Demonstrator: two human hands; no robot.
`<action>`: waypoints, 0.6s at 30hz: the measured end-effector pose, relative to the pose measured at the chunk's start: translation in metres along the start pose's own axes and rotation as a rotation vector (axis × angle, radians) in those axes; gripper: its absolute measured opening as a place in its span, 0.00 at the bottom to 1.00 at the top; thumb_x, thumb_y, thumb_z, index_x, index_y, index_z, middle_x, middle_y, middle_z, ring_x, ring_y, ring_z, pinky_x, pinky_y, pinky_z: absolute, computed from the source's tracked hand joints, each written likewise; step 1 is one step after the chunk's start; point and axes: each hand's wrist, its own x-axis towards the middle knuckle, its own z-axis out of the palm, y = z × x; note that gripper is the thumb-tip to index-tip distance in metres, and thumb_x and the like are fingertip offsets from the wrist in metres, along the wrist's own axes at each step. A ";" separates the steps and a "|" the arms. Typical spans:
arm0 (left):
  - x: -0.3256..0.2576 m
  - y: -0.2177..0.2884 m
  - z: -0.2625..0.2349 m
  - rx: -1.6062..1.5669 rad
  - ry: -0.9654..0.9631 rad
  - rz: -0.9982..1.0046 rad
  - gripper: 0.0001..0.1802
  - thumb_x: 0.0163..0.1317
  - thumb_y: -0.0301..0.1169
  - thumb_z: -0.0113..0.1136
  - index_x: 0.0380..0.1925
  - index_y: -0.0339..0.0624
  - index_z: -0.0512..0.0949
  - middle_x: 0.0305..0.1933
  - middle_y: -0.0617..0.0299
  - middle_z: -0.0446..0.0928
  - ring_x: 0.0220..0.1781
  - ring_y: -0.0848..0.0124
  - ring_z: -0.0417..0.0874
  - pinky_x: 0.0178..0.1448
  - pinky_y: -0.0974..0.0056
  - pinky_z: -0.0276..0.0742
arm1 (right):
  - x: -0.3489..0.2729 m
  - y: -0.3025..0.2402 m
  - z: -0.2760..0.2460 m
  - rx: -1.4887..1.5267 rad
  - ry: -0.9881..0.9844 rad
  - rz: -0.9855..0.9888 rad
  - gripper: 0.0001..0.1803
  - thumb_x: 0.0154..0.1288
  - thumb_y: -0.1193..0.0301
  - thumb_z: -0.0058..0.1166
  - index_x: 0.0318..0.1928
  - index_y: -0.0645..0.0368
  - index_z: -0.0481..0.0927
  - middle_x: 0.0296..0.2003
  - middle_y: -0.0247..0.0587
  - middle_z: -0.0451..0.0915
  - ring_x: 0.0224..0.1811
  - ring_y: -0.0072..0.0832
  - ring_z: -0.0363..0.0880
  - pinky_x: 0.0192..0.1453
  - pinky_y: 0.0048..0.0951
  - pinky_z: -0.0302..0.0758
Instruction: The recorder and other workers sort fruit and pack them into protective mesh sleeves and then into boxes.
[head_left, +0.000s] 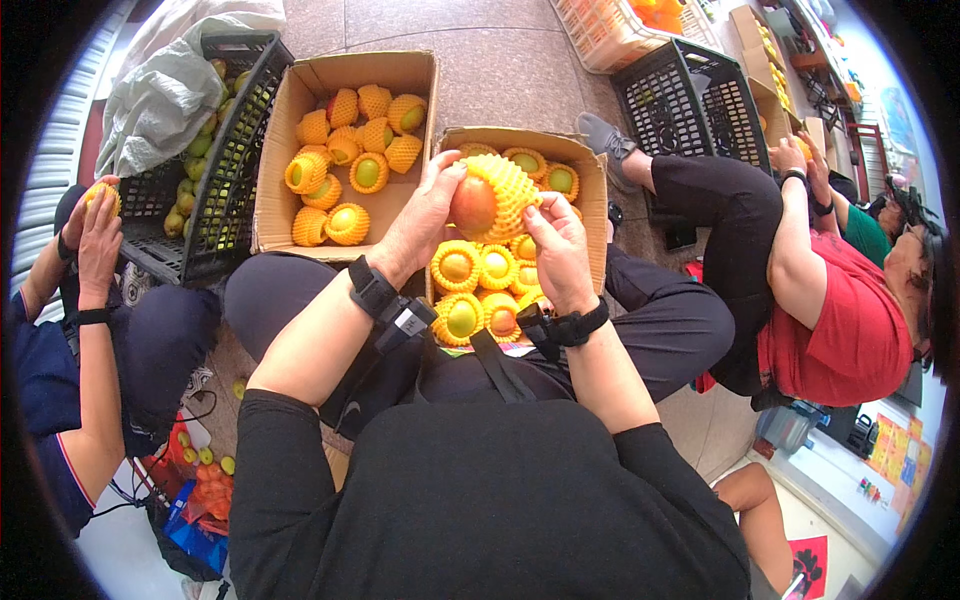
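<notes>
A red-blushed fruit (473,206), which looks like a pear, is partly inside a yellow foam net (515,195). My left hand (430,215) holds it from the left, thumb along its top. My right hand (562,248) pinches the net's right edge between thumb and fingers. Both hands are above a cardboard box (590,190) between my legs, filled with netted fruits (455,265), their green or reddish ends showing. Left of it, a bigger cardboard box (275,190) holds several more netted fruits (368,172), with bare cardboard at its near end.
At left, a black crate (215,225) holds green pears (185,200), partly under a grey cloth (165,100). A co-worker's hands (100,235) hold a netted fruit there. Another black crate (690,100) and a white crate (600,35) stand far right, near a seated person in red (840,310).
</notes>
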 end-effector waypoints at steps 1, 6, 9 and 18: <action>-0.002 0.003 0.002 0.020 -0.057 -0.026 0.28 0.61 0.47 0.47 0.55 0.42 0.59 0.52 0.61 0.66 0.54 0.69 0.70 0.53 0.63 0.71 | 0.001 -0.001 -0.003 0.000 0.000 0.000 0.05 0.62 0.77 0.45 0.39 0.60 0.71 0.38 0.33 0.75 0.40 0.17 0.72 0.47 0.20 0.67; 0.007 -0.015 -0.010 0.183 -0.279 0.119 0.31 0.57 0.41 0.54 0.56 0.41 0.56 0.53 0.58 0.65 0.52 0.71 0.70 0.54 0.63 0.71 | 0.007 -0.007 -0.003 0.098 0.066 0.078 0.06 0.64 0.74 0.44 0.40 0.61 0.71 0.37 0.34 0.76 0.39 0.17 0.72 0.45 0.19 0.69; 0.000 -0.008 -0.003 0.195 -0.268 0.105 0.32 0.56 0.39 0.57 0.56 0.40 0.56 0.53 0.58 0.65 0.52 0.71 0.70 0.54 0.63 0.71 | 0.009 -0.011 -0.002 0.134 0.101 0.084 0.06 0.64 0.73 0.45 0.40 0.61 0.71 0.37 0.33 0.76 0.37 0.17 0.73 0.43 0.19 0.69; 0.002 -0.010 -0.008 -0.219 -0.155 0.014 0.23 0.60 0.44 0.47 0.50 0.41 0.66 0.46 0.59 0.73 0.46 0.68 0.76 0.47 0.63 0.75 | -0.007 -0.002 0.010 -0.128 0.028 0.196 0.13 0.55 0.72 0.57 0.39 0.62 0.71 0.34 0.32 0.75 0.36 0.18 0.73 0.42 0.19 0.69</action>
